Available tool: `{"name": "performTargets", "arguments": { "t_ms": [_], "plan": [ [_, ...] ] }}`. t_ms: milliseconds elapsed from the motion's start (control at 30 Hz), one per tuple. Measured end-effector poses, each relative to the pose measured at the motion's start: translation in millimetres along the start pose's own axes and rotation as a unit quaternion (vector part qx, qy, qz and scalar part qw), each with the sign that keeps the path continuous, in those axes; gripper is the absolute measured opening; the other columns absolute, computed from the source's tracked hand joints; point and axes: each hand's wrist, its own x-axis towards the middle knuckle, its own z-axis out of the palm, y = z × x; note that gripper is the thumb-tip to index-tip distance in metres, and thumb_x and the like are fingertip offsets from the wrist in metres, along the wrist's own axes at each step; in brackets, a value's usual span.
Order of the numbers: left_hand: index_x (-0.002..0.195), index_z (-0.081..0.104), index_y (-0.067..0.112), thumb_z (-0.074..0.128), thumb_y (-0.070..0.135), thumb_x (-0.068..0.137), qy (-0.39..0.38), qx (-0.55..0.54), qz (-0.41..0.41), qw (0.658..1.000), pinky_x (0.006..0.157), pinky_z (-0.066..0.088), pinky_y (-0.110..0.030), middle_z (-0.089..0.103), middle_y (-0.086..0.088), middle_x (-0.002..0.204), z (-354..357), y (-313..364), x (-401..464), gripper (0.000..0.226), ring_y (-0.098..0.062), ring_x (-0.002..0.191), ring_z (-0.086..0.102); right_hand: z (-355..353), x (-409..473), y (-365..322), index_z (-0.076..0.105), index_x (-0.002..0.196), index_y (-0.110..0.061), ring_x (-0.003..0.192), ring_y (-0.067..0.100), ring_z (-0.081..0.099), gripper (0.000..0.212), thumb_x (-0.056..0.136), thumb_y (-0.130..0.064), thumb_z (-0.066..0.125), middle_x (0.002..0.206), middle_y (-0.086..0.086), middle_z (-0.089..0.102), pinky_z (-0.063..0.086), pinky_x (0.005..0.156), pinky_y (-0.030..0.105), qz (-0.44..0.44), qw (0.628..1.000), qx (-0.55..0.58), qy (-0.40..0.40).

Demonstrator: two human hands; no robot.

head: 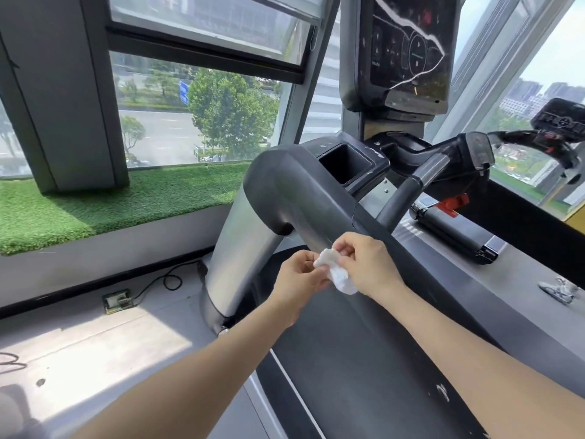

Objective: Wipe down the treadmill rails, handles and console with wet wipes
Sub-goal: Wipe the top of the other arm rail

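Observation:
A crumpled white wet wipe (335,274) hangs between both hands at the picture's centre. My left hand (297,285) pinches its left edge, and my right hand (364,264) pinches its upper part from the right. Both hands hover just in front of the treadmill's dark grey left rail (297,191), which curves down into a silver upright (234,248). The black console (408,49) stands above, its screen cracked. A black curved handle (408,191) rises right of the rail. The belt (364,359) runs below my arms.
A cup holder (348,163) sits at the rail's top. A dark cylinder with a red clip (452,229) lies on the treadmill's grey right side ledge. Artificial grass (95,204) covers the window sill at left. A floor socket with a cable (118,301) is beside the upright. Another machine (560,128) stands at right.

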Motion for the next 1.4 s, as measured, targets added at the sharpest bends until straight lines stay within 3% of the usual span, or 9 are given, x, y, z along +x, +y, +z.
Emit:
{"name": "performTargets", "arguments": {
  "t_ms": [267, 500, 700, 867, 967, 1033, 1067, 1300, 1400],
  "plan": [
    [0.084, 0.059, 0.015, 0.054, 0.010, 0.086, 0.084, 0.027, -0.027, 0.996, 0.072, 0.047, -0.031, 0.054, -0.002, 0.070, 6, 12, 57, 0.007, -0.014, 0.066, 0.048, 5, 65, -15, 0.052, 0.099, -0.009, 0.095, 0.021, 0.047, 0.009, 0.092, -0.009, 0.047, 0.096, 0.004, 0.051, 0.032, 0.062, 0.029, -0.176, 0.938, -0.299, 0.013],
    [0.099, 0.059, 0.013, 0.051, 0.011, 0.092, 0.146, 0.066, -0.062, 0.985, 0.073, 0.049, -0.025, 0.061, 0.003, 0.084, -1, -3, 88, 0.011, -0.010, 0.072, 0.056, 20, 116, 0, 0.055, 0.043, -0.012, 0.055, 0.022, 0.054, 0.031, 0.064, -0.002, 0.034, 0.058, 0.002, 0.051, 0.035, 0.042, 0.021, -0.346, 0.814, -0.466, -0.015],
    [0.093, 0.057, 0.017, 0.049, 0.010, 0.091, 0.167, 0.123, -0.084, 0.975, 0.060, 0.041, -0.021, 0.058, 0.005, 0.081, -3, -22, 78, 0.010, -0.009, 0.067, 0.051, 15, 92, 5, 0.052, 0.035, -0.012, 0.051, 0.018, 0.052, 0.036, 0.035, 0.005, 0.084, 0.054, -0.002, 0.051, 0.024, 0.041, 0.015, -0.380, 0.774, -0.486, -0.141],
    [0.094, 0.058, 0.018, 0.048, 0.008, 0.089, 0.184, 0.156, -0.084, 0.967, 0.057, 0.040, -0.023, 0.060, 0.002, 0.090, 1, -30, 60, 0.015, -0.010, 0.066, 0.051, 18, 68, 27, 0.050, 0.031, -0.017, 0.048, 0.014, 0.050, 0.046, 0.018, -0.009, 0.094, 0.050, -0.006, 0.047, 0.016, 0.042, 0.014, -0.410, 0.751, -0.489, -0.169],
    [0.095, 0.057, 0.017, 0.047, 0.007, 0.090, 0.196, 0.160, -0.090, 0.963, 0.054, 0.038, -0.022, 0.058, 0.003, 0.087, 4, -35, 42, 0.014, -0.009, 0.062, 0.050, 9, 47, 25, 0.056, 0.041, -0.013, 0.057, 0.017, 0.054, 0.037, 0.036, -0.006, 0.093, 0.058, -0.003, 0.051, 0.024, 0.042, 0.016, -0.423, 0.745, -0.483, -0.180],
    [0.096, 0.056, 0.016, 0.047, 0.007, 0.090, 0.197, 0.161, -0.092, 0.963, 0.051, 0.037, -0.020, 0.057, 0.004, 0.083, 9, -39, 29, 0.014, -0.008, 0.060, 0.049, 4, 31, 28, 0.067, 0.075, -0.007, 0.090, 0.021, 0.053, 0.005, 0.080, -0.006, 0.069, 0.088, 0.001, 0.056, 0.044, 0.059, 0.028, -0.379, 0.733, -0.509, -0.245],
    [0.096, 0.056, 0.016, 0.046, 0.007, 0.090, 0.195, 0.165, -0.093, 0.962, 0.050, 0.037, -0.019, 0.056, 0.006, 0.080, 13, -40, 22, 0.014, -0.008, 0.059, 0.048, 2, 25, 33, 0.066, 0.091, -0.006, 0.102, 0.021, 0.047, 0.015, 0.093, -0.007, 0.051, 0.101, 0.002, 0.053, 0.045, 0.070, 0.031, -0.355, 0.736, -0.521, -0.248],
    [0.095, 0.055, 0.016, 0.045, 0.007, 0.089, 0.157, 0.178, -0.103, 0.966, 0.056, 0.040, -0.022, 0.056, 0.002, 0.082, 43, -53, -26, 0.015, -0.012, 0.065, 0.049, -16, -34, 50, 0.061, 0.103, -0.005, 0.113, 0.022, 0.040, 0.024, 0.099, -0.006, 0.038, 0.107, 0.002, 0.048, 0.031, 0.071, 0.027, -0.278, 0.746, -0.533, -0.286],
    [0.084, 0.054, 0.016, 0.047, 0.011, 0.091, 0.135, 0.149, -0.119, 0.972, 0.055, 0.039, -0.022, 0.052, 0.002, 0.073, 54, -62, -44, 0.011, -0.012, 0.060, 0.047, -26, -57, 56, 0.062, 0.110, -0.004, 0.118, 0.019, 0.039, 0.025, 0.094, -0.001, 0.042, 0.111, 0.007, 0.047, 0.034, 0.078, 0.025, -0.235, 0.800, -0.477, -0.277]
  ]
}}
